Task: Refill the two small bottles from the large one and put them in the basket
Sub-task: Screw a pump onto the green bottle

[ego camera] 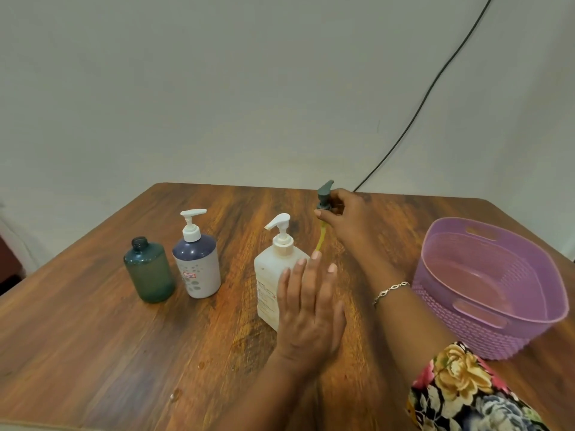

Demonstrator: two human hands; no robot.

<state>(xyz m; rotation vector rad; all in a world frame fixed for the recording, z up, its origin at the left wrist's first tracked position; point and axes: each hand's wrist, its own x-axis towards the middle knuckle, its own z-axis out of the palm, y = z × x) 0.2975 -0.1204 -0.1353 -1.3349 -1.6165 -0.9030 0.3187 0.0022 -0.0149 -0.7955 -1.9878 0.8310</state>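
A green bottle stands uncapped at the left of the table. Beside it is a purple-and-white pump bottle. The large white pump bottle stands in the middle, partly hidden behind my left hand, which hovers open with fingers apart just in front of it. My right hand holds the grey pump head above the table behind the white bottle; its yellowish dip tube hangs down. The purple basket sits at the right, with nothing in it.
The wooden table ends at a pale wall behind. A black cable runs down the wall to the table's far edge. Small wet spots lie near the front edge.
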